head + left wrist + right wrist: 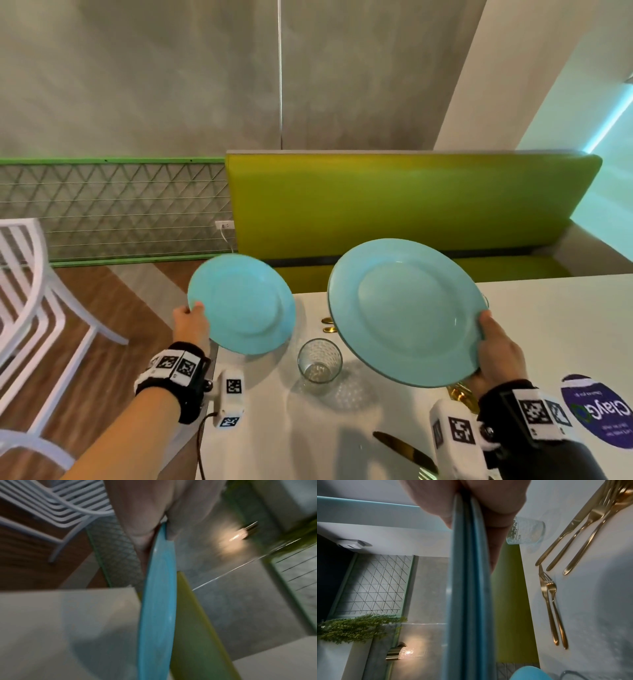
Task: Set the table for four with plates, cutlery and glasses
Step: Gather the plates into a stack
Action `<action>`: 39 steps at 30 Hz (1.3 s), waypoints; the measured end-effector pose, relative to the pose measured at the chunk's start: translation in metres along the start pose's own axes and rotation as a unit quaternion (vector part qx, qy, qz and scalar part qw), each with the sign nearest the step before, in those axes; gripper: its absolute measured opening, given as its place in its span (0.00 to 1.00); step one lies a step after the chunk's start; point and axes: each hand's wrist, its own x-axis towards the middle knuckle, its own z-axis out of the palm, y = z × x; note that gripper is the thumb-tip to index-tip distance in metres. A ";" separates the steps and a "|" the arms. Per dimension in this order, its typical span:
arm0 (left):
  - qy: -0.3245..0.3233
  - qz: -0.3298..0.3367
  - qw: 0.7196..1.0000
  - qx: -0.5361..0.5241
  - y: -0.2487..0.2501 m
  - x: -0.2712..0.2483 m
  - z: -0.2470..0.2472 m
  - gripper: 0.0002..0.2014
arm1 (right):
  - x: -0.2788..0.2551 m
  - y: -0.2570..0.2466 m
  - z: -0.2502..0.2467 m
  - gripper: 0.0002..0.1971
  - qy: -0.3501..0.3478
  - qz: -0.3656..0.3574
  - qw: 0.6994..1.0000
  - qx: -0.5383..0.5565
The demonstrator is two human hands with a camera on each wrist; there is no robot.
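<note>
My left hand (191, 320) grips the left rim of a single light blue plate (241, 305), held tilted over the left edge of the white table (565, 325). In the left wrist view the plate (157, 601) is edge-on between thumb and fingers (145, 513). My right hand (496, 346) grips the right rim of a blue plate stack (406, 313) held above the table; the right wrist view shows more than one rim in this stack (469, 588). A clear glass (319, 359) stands on the table between the plates. Gold cutlery (578, 534) lies on the table, partly hidden under the stack.
A gold knife (404, 452) lies near the front of the table, and two gold forks (553, 608) lie further along. A white slatted chair (30, 291) stands left of the table. A green bench (394, 212) runs behind it. A purple sticker (603, 411) marks the right side.
</note>
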 end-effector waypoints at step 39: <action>-0.150 -0.018 0.970 -0.189 0.008 -0.043 -0.062 0.18 | -0.035 0.070 0.107 0.20 -0.138 -0.146 0.912 -0.357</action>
